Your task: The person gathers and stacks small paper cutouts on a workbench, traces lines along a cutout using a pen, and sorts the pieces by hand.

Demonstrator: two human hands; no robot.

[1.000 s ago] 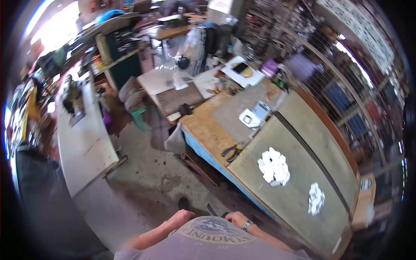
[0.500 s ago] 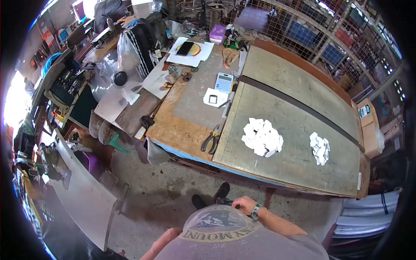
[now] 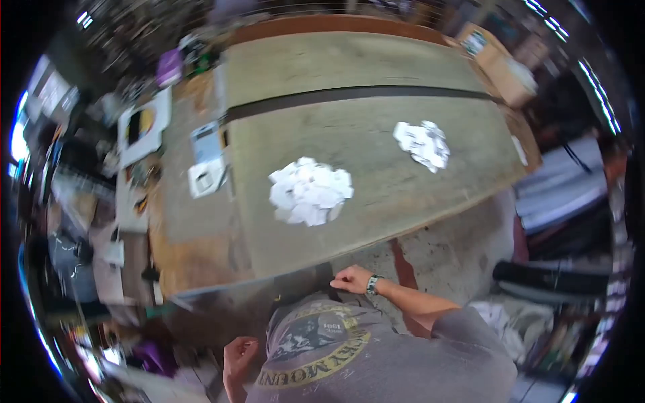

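My left hand (image 3: 240, 358) hangs low beside my shirt, its fingers loosely curled with nothing visible in them. In front of my waist is my right hand (image 3: 351, 279), wearing a wristwatch (image 3: 373, 284); its fingers are curled together and I see nothing in them. Neither hand touches the workbench (image 3: 376, 208). Nearest to the right hand on the bench lies a large pile of white cut pieces (image 3: 310, 191). A smaller pile of white pieces (image 3: 423, 145) sits farther right. The view is smeared by motion.
Left on the bench are a light blue calculator (image 3: 206, 142), a white card with a dark square outline (image 3: 207, 176) and a purple box (image 3: 170, 67). A dark strip (image 3: 363, 94) crosses the green top. Cardboard (image 3: 500, 67) and grey rolls (image 3: 564, 181) stand at the right.
My view has swung right, so the bench and both piles appear farther left and higher. The left hand shows more fully now. Pliers seen earlier at the bench's front edge cannot be made out.
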